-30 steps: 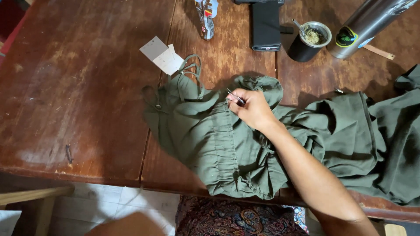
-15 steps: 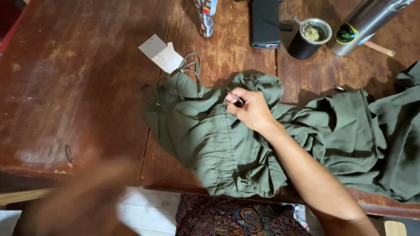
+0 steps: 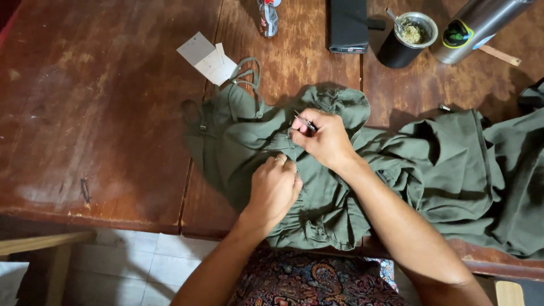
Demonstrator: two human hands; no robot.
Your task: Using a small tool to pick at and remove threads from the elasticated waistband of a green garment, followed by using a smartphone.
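Note:
An olive green garment with thin straps lies crumpled across the wooden table. My right hand rests on its bunched upper part and pinches a small dark metal tool between thumb and fingers. My left hand presses down on the fabric just below the right hand, fingers curled and gripping a fold. A ring shows on one left finger.
Folded paper tags lie beyond the garment's straps. Farther back stand a dark cup with green herb and a metal straw, a steel flask, a black case and a small bottle. Patterned cloth covers my lap.
My left hand has come up from below the table edge and landed on the garment beside the right hand. The right hand has stayed in place with the tool.

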